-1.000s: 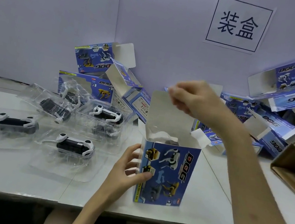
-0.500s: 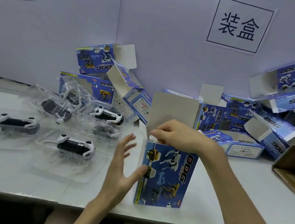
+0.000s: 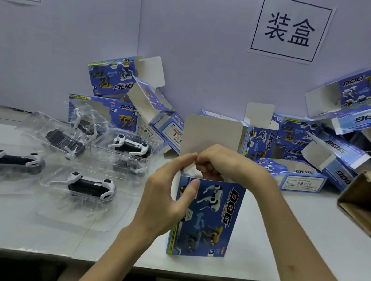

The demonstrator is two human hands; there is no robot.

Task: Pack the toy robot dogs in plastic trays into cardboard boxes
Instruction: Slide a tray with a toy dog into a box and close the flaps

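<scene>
Steadying toy box [image 3: 212, 219]: left hand [image 3: 164, 201] is gripping its side, right hand [image 3: 222, 165] fingers are curling into its mouth; keeping it upright is likely helping lid flap [image 3: 212, 135] tuck squarely.

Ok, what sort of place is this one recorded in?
Most likely a toy packing station in a workshop or factory: a white paper wall sign reading 装盒, a heap of open blue printed cardboard boxes, and clear plastic trays holding black-and-white toy robot dogs.
</scene>
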